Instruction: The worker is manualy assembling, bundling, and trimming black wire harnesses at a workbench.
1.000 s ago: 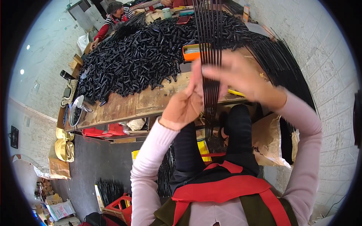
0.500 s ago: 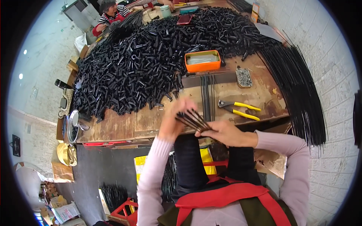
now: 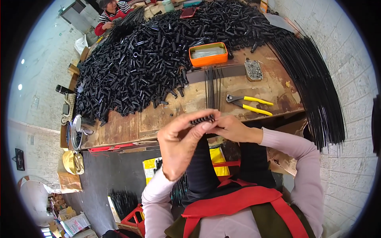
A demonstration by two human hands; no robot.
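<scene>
Held rods (image 3: 203,119): black. Tube pile (image 3: 135,63): glossy black. Box (image 3: 209,60): orange outside, olive-yellow inside. Pliers (image 3: 254,99): yellow handles, dark head. Phone (image 3: 188,13): dark red. Tabletop (image 3: 151,123): blotchy brown. Sleeves (image 3: 293,144): pale pink. Vest (image 3: 260,220): olive. Apron (image 3: 234,200): plain red. Co-worker's top (image 3: 124,6): black-and-white stripes. Right wall (image 3: 353,107): white, brick pattern. Floor (image 3: 107,168): dark grey.

On the table (image 3: 274,79), behind the held bundle (image 3: 202,119), rods (image 3: 213,89) lie left of the pliers (image 3: 247,104)
</scene>
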